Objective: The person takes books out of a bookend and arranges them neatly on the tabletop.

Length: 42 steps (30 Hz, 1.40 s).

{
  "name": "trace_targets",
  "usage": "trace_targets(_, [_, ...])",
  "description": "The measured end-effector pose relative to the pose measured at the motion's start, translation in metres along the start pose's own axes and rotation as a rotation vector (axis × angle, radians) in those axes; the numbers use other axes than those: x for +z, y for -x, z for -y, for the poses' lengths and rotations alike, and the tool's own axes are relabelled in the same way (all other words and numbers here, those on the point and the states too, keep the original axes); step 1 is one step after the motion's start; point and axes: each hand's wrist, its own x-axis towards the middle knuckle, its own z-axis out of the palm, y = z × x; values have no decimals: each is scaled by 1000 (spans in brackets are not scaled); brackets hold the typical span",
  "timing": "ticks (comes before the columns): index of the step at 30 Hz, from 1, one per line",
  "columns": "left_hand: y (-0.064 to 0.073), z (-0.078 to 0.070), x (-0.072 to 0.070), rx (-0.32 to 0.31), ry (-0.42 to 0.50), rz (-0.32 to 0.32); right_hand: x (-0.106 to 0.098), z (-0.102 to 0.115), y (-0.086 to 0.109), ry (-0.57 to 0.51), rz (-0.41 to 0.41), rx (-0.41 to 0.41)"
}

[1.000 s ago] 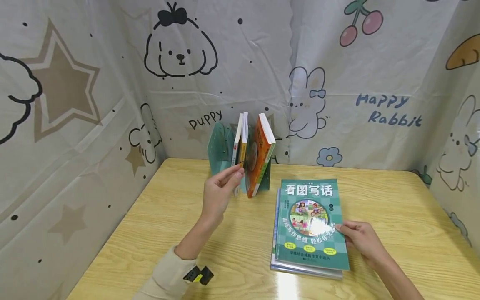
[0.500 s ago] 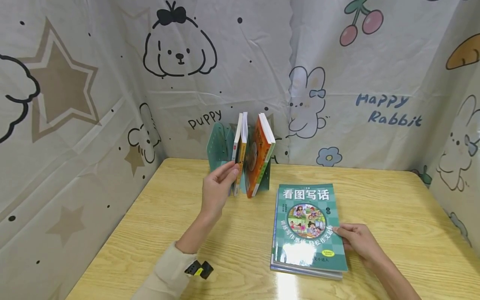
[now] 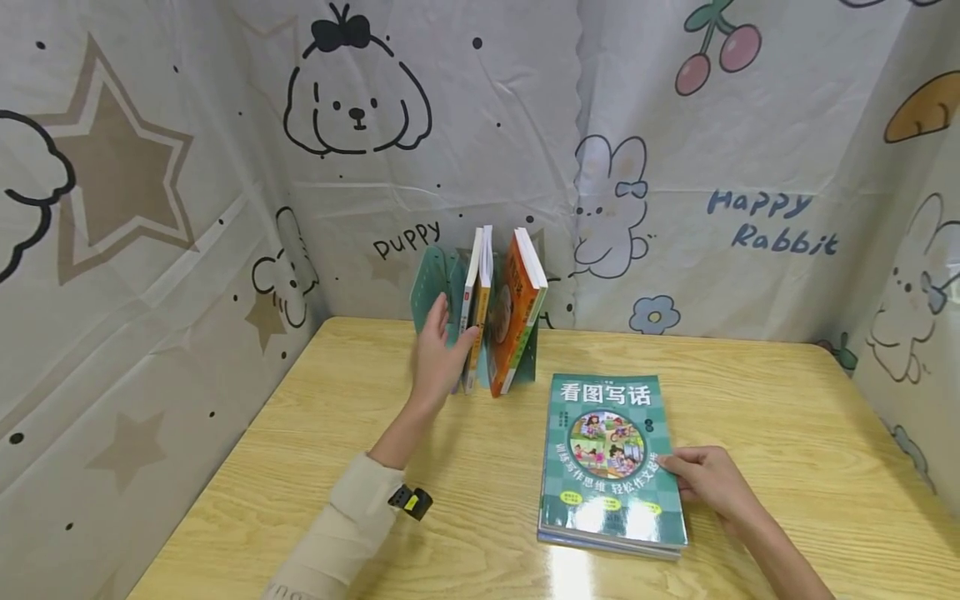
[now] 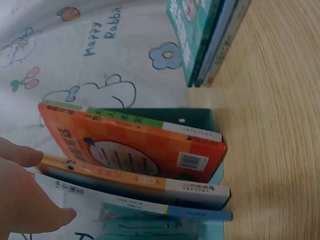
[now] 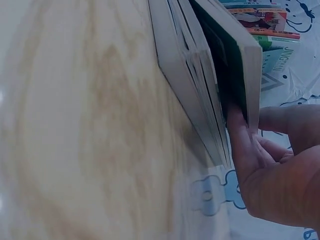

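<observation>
My right hand [image 3: 708, 482] pinches the right edge of a green book [image 3: 607, 458], thumb on its cover. In the right wrist view, fingers [image 5: 239, 142] reach beneath this book, lifting that edge off the books [image 5: 187, 75] stacked under it. My left hand [image 3: 438, 358] is at the standing books, fingers extended and thumb apart. The left wrist view has its digits on either side of a yellow-spined book [image 4: 120, 175] and a thin white-and-blue book [image 4: 135, 202]; whether they touch is unclear. An orange book [image 4: 135, 145] leans on the right.
A teal bookend [image 3: 429, 287] stands left of the upright books, and more of it shows behind the orange book. The wooden table [image 3: 772, 417] meets a printed cloth [image 3: 487, 100] at the back and sides.
The green book has slid slightly left and toward me with my right hand, now lining up with the stack. My left hand has spread its fingers, which reach farther along the books' left side.
</observation>
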Motion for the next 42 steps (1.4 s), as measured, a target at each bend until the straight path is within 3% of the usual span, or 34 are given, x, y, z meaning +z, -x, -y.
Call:
trace_targets(5, [-13, 10, 2, -34, -127, 46, 3, 4, 0, 74, -40, 24])
trace_targets(10, [-20, 18, 3, -84, -267, 91, 5, 11, 2, 265, -93, 6])
trace_targets(15, [-22, 25, 4, -24, -335, 108, 7, 16, 7, 447, -138, -41])
trace_targets(19, [-22, 28, 6, 39, -372, 111, 7, 18, 8, 512, -155, -75])
trace_targets(31, [-17, 35, 6, 187, -396, -29, 5, 20, 9, 586, -155, -64])
trace_targets(36, [-15, 37, 2, 220, -359, -37, 4, 15, 9, 580, -151, -37])
trace_targets(42, [-10, 38, -4, 266, -340, -129, 4, 13, 10, 533, -136, -25])
